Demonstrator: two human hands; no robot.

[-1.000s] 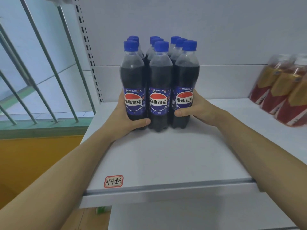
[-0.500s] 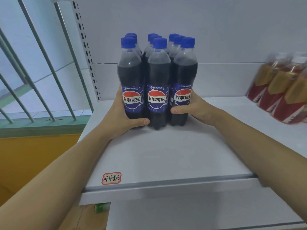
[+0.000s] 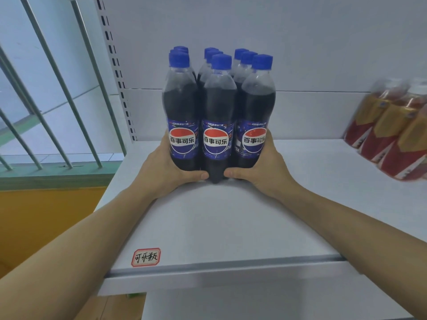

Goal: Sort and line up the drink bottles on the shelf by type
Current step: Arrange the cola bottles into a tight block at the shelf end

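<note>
Several dark cola bottles with blue caps and blue labels stand upright in a tight block on the white shelf. My left hand wraps the block's left side, its thumb across the front base. My right hand wraps the right side the same way, and the two thumbs nearly meet under the middle front bottle. The fingers of both hands are hidden behind the bottles.
Several tea bottles with red-and-gold labels stand at the shelf's right end, blurred. A red-framed handwritten tag sticks near the shelf's front edge. A perforated upright and slanted grey bars border the left.
Both thumbs have slid inward along the front base of the block until they almost touch. The bottle block looks squared up and sits a little nearer the front.
</note>
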